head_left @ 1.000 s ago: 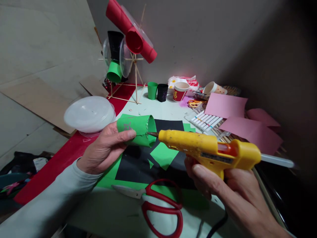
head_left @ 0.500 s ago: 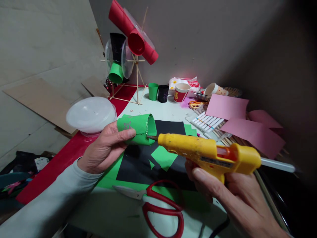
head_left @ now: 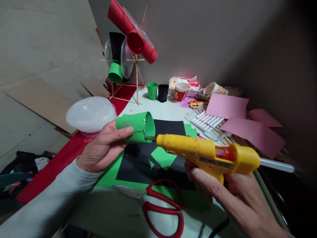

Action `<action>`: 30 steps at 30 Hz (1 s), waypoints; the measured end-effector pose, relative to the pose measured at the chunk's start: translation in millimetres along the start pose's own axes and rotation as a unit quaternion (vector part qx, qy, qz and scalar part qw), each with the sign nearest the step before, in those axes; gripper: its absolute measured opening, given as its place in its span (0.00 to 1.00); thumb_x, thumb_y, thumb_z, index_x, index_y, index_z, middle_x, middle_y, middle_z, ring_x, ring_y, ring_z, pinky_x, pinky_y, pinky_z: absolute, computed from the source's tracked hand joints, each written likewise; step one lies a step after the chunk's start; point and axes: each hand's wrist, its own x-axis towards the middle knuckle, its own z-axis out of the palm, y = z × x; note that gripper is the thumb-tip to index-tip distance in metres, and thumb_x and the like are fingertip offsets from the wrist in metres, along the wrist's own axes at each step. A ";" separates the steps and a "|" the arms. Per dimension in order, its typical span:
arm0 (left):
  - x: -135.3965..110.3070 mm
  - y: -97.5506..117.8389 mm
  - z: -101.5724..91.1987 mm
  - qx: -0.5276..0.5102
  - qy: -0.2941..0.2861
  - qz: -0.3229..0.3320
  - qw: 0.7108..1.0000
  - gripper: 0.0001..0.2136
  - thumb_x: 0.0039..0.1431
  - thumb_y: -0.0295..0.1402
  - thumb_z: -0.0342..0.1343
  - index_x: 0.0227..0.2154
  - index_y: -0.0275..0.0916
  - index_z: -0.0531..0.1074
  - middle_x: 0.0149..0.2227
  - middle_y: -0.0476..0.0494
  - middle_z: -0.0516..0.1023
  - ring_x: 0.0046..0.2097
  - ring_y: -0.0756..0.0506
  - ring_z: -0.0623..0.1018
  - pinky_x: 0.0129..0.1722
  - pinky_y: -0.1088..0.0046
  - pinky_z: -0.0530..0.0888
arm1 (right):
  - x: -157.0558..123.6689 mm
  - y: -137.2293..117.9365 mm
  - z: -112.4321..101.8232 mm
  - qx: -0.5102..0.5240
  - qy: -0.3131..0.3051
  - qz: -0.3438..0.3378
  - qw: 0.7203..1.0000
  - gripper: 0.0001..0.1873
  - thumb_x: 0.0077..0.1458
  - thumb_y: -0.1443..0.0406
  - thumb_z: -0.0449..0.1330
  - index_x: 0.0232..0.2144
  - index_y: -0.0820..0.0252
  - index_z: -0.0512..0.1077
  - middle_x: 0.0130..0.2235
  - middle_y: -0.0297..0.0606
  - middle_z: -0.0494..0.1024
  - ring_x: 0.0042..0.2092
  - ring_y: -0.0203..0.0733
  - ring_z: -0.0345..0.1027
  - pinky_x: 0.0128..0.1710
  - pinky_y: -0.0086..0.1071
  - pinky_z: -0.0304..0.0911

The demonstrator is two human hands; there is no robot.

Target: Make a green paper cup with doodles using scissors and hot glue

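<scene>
My left hand (head_left: 105,145) is closed around a green paper-covered cup (head_left: 135,127), held on its side with its rim toward the right. Shiny glue runs along part of that rim, and a purple drawing shows on the side. In my right hand (head_left: 230,198) is a yellow hot glue gun (head_left: 188,145), a white glue stick (head_left: 277,164) poking out of its back. The gun's nozzle tip is at the lower part of the rim. Beneath both hands lie black paper (head_left: 138,165) and green scraps (head_left: 163,158). Red-handled scissors (head_left: 162,206) rest in front.
A stick frame (head_left: 137,79) carrying red, black and green cups rises at the back left. Translucent lids (head_left: 90,114) lie left. Behind stand a green cup (head_left: 152,91), a black cup (head_left: 163,93) and a red-and-white cup (head_left: 181,92). Markers (head_left: 207,121) and pink paper (head_left: 226,105) lie right.
The green cup in my left hand has turned slightly and shifted a little left. The glue gun's nozzle has followed it along the rim.
</scene>
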 end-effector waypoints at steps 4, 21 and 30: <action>-1.3 -2.4 -1.9 0.023 -0.003 -0.009 1.000 0.09 0.53 0.26 0.68 0.39 0.37 0.83 0.37 0.41 0.87 0.46 0.38 0.84 0.46 0.69 0.82 | -0.7 -2.2 -1.7 0.010 -0.008 0.013 1.000 0.23 0.65 0.58 0.57 0.18 0.55 0.66 0.20 0.31 0.72 0.20 0.35 0.64 0.16 0.26 0.61; -6.0 0.2 0.8 0.070 0.017 -0.018 0.997 0.13 0.50 0.24 0.69 0.41 0.36 0.85 0.40 0.38 0.87 0.46 0.37 0.85 0.47 0.67 0.82 | -8.9 -0.7 -2.1 0.058 0.037 0.074 0.995 0.23 0.63 0.54 0.60 0.18 0.54 0.67 0.20 0.32 0.70 0.21 0.37 0.62 0.17 0.28 0.63; -9.0 -3.7 1.4 0.115 0.025 0.085 0.989 0.09 0.50 0.28 0.72 0.36 0.41 0.86 0.40 0.42 0.88 0.48 0.33 0.84 0.51 0.58 0.82 | -11.4 -0.1 -1.2 0.054 0.029 0.122 0.991 0.21 0.62 0.51 0.60 0.20 0.53 0.71 0.22 0.35 0.71 0.22 0.40 0.64 0.17 0.31 0.65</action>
